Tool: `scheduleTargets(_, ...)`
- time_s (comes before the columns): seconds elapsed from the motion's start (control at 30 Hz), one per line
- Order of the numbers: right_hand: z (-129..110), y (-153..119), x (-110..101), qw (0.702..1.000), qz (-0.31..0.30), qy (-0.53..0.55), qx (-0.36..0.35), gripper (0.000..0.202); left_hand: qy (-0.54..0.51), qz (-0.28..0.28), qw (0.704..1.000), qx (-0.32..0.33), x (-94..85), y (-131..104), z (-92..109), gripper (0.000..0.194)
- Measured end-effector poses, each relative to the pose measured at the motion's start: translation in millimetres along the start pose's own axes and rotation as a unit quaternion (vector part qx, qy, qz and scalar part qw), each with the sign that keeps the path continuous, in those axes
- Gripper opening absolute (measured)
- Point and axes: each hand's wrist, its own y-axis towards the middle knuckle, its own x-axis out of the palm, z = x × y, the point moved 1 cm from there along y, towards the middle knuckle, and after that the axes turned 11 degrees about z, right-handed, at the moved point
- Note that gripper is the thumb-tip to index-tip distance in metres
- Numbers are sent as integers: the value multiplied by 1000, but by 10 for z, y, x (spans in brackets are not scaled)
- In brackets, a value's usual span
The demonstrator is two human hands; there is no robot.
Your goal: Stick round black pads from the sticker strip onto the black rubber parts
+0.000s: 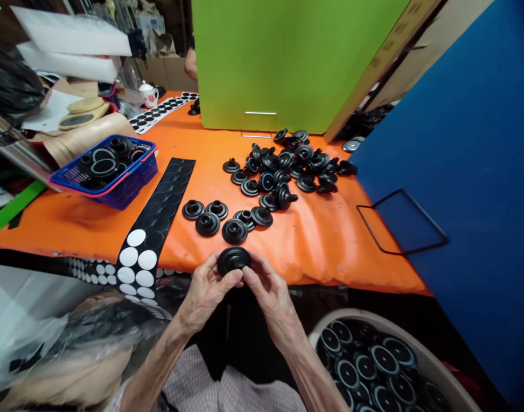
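A round black stepped disc (pixel 233 260) is held at the table's front edge between both hands. My left hand (pixel 209 286) grips its left side, thumb at the near rim. On the right side my right hand (pixel 268 286) closes on it in the same way, the thumbs almost meeting. Just beyond stand several similar black discs (pixel 235 230) with short central stems. Farther back lies a loose heap of them (pixel 283 163), many tipped on their sides. To the left, a black strip of round stickers (pixel 165 197) hangs over the edge, white circles showing at its near end.
A blue basket (pixel 126 186) of black parts sits on the orange table (pixel 330 240) at left. Below right stands a pale tub (pixel 330 317) full of ringed discs. Green (pixel 287 63) and blue panels (pixel 472 171) bound the table. Another person's hand (pixel 191 64) shows behind.
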Motion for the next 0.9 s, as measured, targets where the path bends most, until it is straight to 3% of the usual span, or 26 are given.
scheduleTargets(0.27,32,-44,35,997,10,-36,-63,30,23,-15,996,81,-67,-42,-31,32)
scheduleTargets(0.43,80,-10,49,998,-24,23,-56,36,-2,-24,994,102,-87,-15,-103,34)
scheduleTargets(0.6,65,-9,78,997,-7,39,-59,38,-36,-29,993,106,-75,-2,-78,35)
scheduleTargets(0.8,108,-42,169,998,10,5,-69,32,25,14,992,120,-78,-49,-67,30)
scheduleTargets(0.9,162,-1,208,997,26,-14,-65,32,6,51,993,108,-62,-32,-88,28)
